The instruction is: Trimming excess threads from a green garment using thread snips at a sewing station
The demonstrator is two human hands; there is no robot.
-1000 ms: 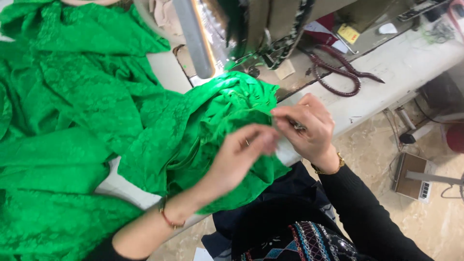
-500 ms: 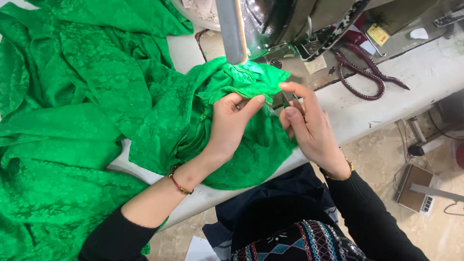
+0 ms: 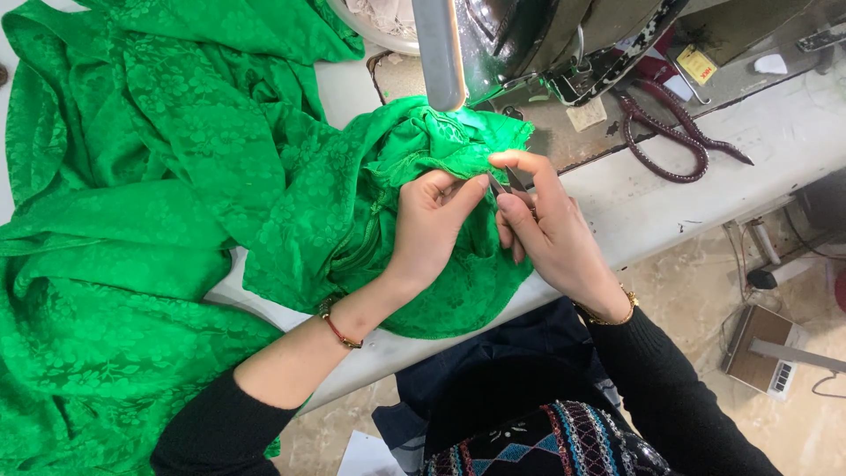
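Head view. Bunched green patterned fabric (image 3: 220,203) lies on the white sewing table (image 3: 652,211), its gathered edge lit beneath the sewing machine (image 3: 546,35). The left hand (image 3: 432,225) pinches that edge from the near side, fingers closed on cloth. The right hand (image 3: 546,225), just beside it and touching, grips small thread snips (image 3: 507,185) pointing away toward the fabric edge. Large scissors (image 3: 670,132) lie well apart, to the right.
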